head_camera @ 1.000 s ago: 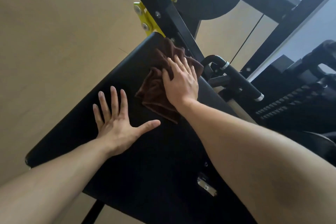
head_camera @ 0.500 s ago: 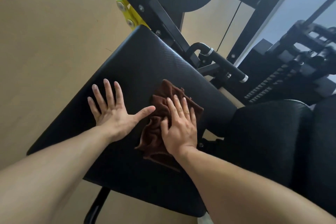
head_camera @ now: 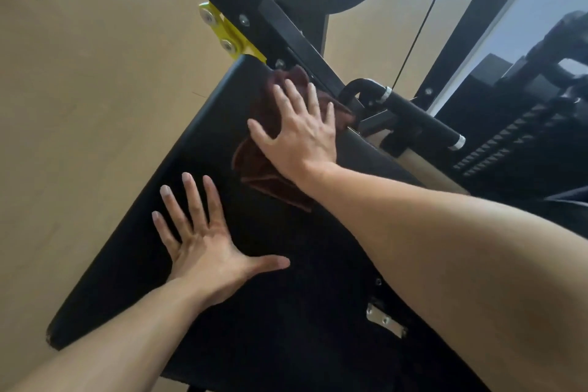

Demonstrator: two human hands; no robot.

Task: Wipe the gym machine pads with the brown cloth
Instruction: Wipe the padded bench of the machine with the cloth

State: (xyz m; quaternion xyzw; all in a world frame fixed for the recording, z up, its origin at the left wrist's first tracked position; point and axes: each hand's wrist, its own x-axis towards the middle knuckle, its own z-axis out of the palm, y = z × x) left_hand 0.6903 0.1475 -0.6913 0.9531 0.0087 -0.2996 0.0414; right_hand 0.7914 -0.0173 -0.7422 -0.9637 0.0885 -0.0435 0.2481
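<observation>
A black gym machine pad (head_camera: 197,169) fills the middle of the view, slanting from lower left to upper right. The brown cloth (head_camera: 257,165) lies crumpled near the pad's far end. My right hand (head_camera: 299,134) presses flat on the cloth with fingers spread, covering most of it. My left hand (head_camera: 203,239) rests flat on the bare pad nearer to me, fingers apart, holding nothing.
A black steel frame bar (head_camera: 254,6) with yellow brackets (head_camera: 222,32) runs just past the pad's far end. A black handle grip (head_camera: 413,111) juts out to the right of the cloth. The weight stack (head_camera: 515,137) stands at right. Tan floor (head_camera: 79,105) lies to the left.
My right hand has pushed the cloth from the middle of the pad up to its far end. My left hand stays planted on the pad.
</observation>
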